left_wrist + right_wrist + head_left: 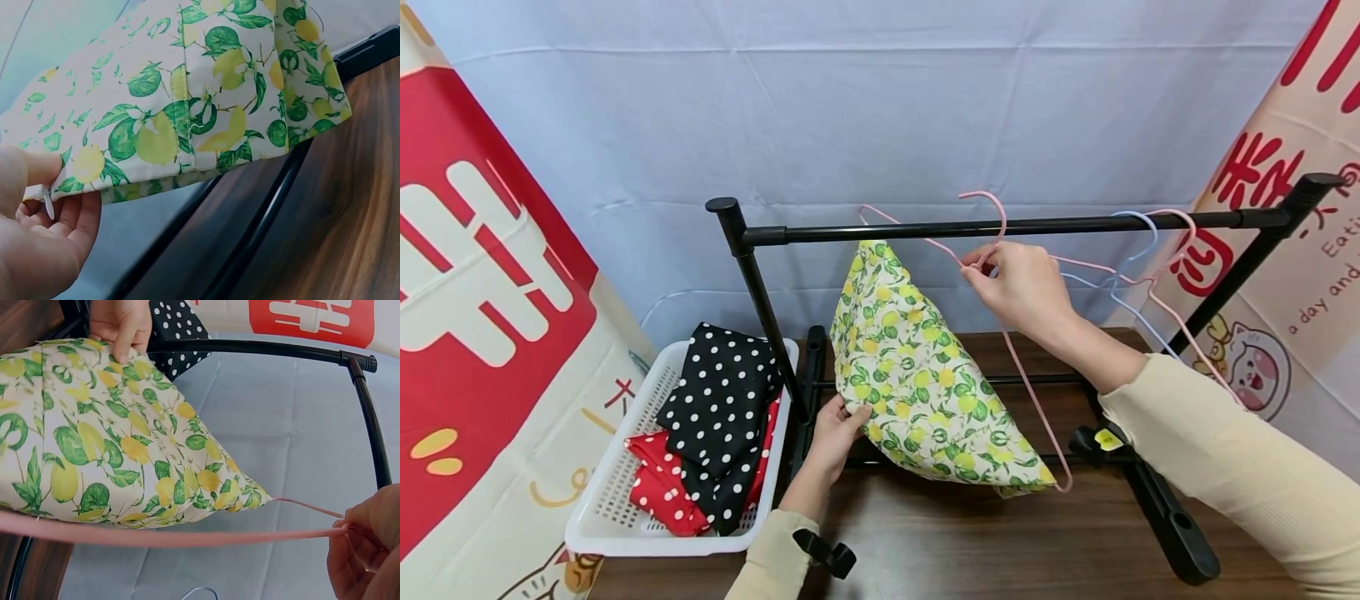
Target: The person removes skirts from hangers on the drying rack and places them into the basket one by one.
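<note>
A lemon-print cloth piece (917, 383) hangs slanted below the rail, its two corners at the ends of a pink hanger (985, 195). My right hand (1026, 283) pinches that hanger at the neck, under its hook. The hook crosses the black rail (887, 232); whether it bears on the rail I cannot tell. At the cloth's lower left edge, my left hand (831, 437) pinches the fabric, thumb on top and fingers beneath. In the left wrist view a small metal zip pull (49, 204) shows beside the thumb. Part of the hanger is hidden by the cloth.
A white basket (662, 546) on the left holds a black polka-dot cloth (722, 417) and a red polka-dot cloth (662, 492). A blue hanger (1138, 218) and another pink hanger (1183, 218) hang at the rail's right. The black rack stands on a wooden table (970, 542).
</note>
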Action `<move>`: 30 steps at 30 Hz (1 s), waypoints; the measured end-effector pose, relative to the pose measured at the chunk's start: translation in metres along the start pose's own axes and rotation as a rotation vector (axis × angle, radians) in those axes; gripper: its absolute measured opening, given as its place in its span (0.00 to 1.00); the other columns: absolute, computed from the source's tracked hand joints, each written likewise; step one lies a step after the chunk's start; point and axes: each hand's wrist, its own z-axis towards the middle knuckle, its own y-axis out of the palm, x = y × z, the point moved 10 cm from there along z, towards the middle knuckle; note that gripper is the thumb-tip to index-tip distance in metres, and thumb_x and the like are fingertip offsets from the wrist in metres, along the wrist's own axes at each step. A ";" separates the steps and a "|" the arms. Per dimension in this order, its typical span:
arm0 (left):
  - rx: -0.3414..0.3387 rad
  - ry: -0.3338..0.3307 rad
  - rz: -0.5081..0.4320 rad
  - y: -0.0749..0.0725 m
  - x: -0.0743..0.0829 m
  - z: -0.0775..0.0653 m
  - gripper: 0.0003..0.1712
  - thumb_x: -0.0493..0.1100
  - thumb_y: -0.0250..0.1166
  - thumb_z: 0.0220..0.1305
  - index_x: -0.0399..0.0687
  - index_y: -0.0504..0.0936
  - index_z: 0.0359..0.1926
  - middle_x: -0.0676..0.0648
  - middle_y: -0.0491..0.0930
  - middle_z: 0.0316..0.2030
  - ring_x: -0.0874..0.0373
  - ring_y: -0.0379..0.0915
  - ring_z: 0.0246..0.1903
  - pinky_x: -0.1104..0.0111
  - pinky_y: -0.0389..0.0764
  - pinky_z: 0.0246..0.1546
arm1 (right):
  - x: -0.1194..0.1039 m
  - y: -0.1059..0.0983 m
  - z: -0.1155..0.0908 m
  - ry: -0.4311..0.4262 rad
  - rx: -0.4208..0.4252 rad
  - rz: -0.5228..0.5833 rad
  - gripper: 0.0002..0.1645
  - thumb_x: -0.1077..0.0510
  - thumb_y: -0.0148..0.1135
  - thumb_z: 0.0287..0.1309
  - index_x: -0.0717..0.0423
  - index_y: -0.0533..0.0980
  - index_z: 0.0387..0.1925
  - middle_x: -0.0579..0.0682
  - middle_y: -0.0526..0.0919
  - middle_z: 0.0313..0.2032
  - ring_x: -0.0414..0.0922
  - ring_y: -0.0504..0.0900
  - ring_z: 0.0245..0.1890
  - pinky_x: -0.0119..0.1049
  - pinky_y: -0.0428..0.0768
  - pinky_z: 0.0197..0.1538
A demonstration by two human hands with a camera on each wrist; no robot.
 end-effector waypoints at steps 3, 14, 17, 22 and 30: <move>0.012 0.021 0.009 -0.005 0.007 -0.001 0.20 0.38 0.61 0.61 0.36 0.71 0.53 0.48 0.80 0.39 0.61 0.77 0.35 0.66 0.78 0.37 | 0.001 0.000 -0.001 0.001 -0.007 0.004 0.09 0.55 0.61 0.55 0.56 0.84 0.28 0.49 0.86 0.34 0.40 0.66 0.09 0.33 0.59 0.12; 0.044 0.071 0.024 -0.022 0.030 -0.005 0.21 0.35 0.61 0.59 0.35 0.71 0.54 0.44 0.80 0.41 0.62 0.76 0.33 0.70 0.78 0.34 | 0.006 0.002 -0.006 -0.006 -0.014 0.005 0.09 0.58 0.59 0.55 0.55 0.84 0.32 0.52 0.85 0.28 0.42 0.63 0.09 0.33 0.56 0.11; 0.063 0.083 0.026 -0.029 0.036 -0.006 0.20 0.34 0.61 0.59 0.36 0.72 0.53 0.43 0.80 0.42 0.62 0.77 0.33 0.71 0.78 0.35 | 0.007 0.004 -0.006 -0.004 -0.021 0.003 0.09 0.58 0.59 0.56 0.55 0.84 0.33 0.51 0.85 0.26 0.41 0.63 0.09 0.33 0.56 0.11; 0.081 0.116 0.066 -0.037 0.048 -0.009 0.17 0.33 0.61 0.58 0.35 0.74 0.50 0.41 0.80 0.42 0.62 0.77 0.33 0.73 0.78 0.34 | 0.008 0.005 -0.008 -0.020 -0.026 -0.024 0.09 0.58 0.58 0.56 0.55 0.84 0.33 0.51 0.84 0.25 0.41 0.63 0.08 0.33 0.56 0.11; 0.080 0.165 0.162 -0.048 0.068 -0.011 0.16 0.34 0.62 0.58 0.36 0.75 0.48 0.40 0.81 0.42 0.62 0.79 0.35 0.74 0.78 0.35 | 0.011 0.007 -0.010 -0.019 -0.036 -0.042 0.08 0.59 0.58 0.56 0.55 0.83 0.31 0.51 0.84 0.25 0.41 0.64 0.08 0.33 0.57 0.11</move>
